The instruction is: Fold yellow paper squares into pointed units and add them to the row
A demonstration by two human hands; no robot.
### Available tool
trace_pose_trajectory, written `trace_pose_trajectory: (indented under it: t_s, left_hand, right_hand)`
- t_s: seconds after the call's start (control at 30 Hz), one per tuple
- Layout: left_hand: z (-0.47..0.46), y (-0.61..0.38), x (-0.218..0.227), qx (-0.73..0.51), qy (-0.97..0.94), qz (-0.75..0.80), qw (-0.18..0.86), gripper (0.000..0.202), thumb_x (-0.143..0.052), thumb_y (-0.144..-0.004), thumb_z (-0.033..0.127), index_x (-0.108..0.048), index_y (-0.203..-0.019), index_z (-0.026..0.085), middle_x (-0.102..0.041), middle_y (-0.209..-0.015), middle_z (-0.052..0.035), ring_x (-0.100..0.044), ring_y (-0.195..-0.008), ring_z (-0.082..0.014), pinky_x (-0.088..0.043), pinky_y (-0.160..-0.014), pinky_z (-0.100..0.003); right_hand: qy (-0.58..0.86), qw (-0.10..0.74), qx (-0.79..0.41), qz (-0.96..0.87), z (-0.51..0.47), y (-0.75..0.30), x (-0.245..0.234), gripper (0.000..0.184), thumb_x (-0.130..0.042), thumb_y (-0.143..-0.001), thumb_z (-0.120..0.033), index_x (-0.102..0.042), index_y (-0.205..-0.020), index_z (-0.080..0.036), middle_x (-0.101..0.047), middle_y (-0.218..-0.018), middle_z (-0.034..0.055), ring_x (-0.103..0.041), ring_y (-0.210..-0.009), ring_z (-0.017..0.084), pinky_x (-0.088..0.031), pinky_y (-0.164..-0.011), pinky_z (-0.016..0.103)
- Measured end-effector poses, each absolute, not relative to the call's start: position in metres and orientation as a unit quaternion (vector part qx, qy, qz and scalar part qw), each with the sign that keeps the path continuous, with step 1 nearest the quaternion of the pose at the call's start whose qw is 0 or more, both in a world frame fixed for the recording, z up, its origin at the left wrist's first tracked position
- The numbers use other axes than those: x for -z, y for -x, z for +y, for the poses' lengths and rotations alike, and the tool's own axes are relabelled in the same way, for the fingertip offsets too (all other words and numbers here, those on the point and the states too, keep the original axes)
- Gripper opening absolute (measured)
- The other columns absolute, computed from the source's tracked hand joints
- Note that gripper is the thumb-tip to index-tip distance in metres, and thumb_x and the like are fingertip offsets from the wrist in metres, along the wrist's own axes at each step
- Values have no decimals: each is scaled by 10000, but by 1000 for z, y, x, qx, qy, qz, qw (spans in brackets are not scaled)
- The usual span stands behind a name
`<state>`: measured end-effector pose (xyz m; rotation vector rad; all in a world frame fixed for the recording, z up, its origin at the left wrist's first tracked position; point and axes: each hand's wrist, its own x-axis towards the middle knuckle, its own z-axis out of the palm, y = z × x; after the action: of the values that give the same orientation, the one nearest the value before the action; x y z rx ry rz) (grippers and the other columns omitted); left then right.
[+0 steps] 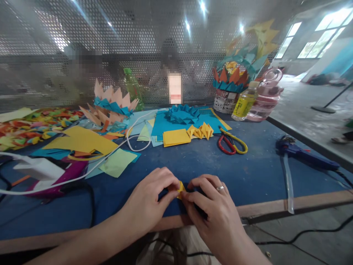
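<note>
Between my hands, near the table's front edge, is a small folded yellow paper piece point(181, 190). My left hand point(154, 193) pinches its left side between thumb and fingers. From the right, my right hand point(211, 200), with a ring on one finger, grips its lower edge; my fingers hide part of the fold. Ahead lie a stack of yellow paper strips point(176, 137) and several folded yellow paper points point(202, 131). Behind these, a blue folded paper ring point(183, 114) rests on blue paper sheets point(161, 123).
Scissors point(233, 142) and a glue gun point(306, 152) with a clear glue stick lie right. A bottle of yellow liquid point(245, 101) stands beside a pink bottle point(264, 97). Left are paper sheets point(79, 140), a white cable point(110, 154) and a purple power strip point(55, 176). A perforated metal panel point(149, 55) stands behind.
</note>
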<state>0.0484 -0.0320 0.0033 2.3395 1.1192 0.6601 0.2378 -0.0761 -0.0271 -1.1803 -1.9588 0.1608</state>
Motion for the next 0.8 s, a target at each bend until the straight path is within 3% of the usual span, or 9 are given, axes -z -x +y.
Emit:
trace_pose_trajectory:
  t_s: [0.17,0.27,0.4,0.5,0.67,0.8]
  left_hand:
    - [-37,-45,-2,-227,-873,388,191,214,-460,-999,132,-630,-897,209,-613,-941,-19,-543,-894,-187,-409,-803,-328]
    - [-45,-38,0,-201,-895,369,150,134,-524,-977,167,-650,-952,206,-634,-1053,-35,-555,-967,-215,-403,-858,-367]
    - [-57,-26,5,-155,-939,307,-12,236,-523,-967,219,-625,-1175,174,-650,-1178,-77,-564,-1103,-252,-383,-992,-411]
    - [-64,-22,12,-140,-935,316,-82,266,-457,-1007,252,-628,-1195,175,-672,-1163,-78,-568,-1115,-248,-326,-1075,-424]
    - [-69,-22,17,-106,-933,324,-116,265,-458,-1024,253,-630,-1193,144,-669,-1200,-93,-557,-1170,-261,-291,-1121,-448]
    - [-67,-26,15,-110,-931,325,-123,248,-486,-1004,237,-652,-1159,138,-684,-1174,-95,-588,-1149,-262,-362,-1091,-443]
  right_hand:
    - [459,360,13,-812,-84,-243,25,197,-544,-971,-228,-711,-1075,-242,-691,-1106,45,-547,-1094,256,-466,-863,400]
    - [454,342,48,-821,-86,-244,24,246,-486,-1009,-273,-689,-1140,-229,-693,-1132,43,-547,-1129,258,-457,-890,407]
    - [452,342,53,-822,-86,-245,26,250,-472,-1024,-304,-685,-1138,-242,-701,-1120,30,-556,-1134,244,-438,-901,392]
    - [454,346,50,-820,-85,-244,28,246,-473,-1028,-315,-683,-1130,-239,-703,-1111,25,-556,-1136,240,-421,-910,386]
    - [451,350,44,-820,-86,-244,30,231,-493,-1018,-307,-679,-1133,-231,-700,-1116,24,-558,-1133,239,-406,-911,389]
    - [449,356,42,-818,-87,-244,31,229,-501,-1013,-304,-677,-1143,-235,-697,-1130,26,-554,-1142,240,-401,-929,395]
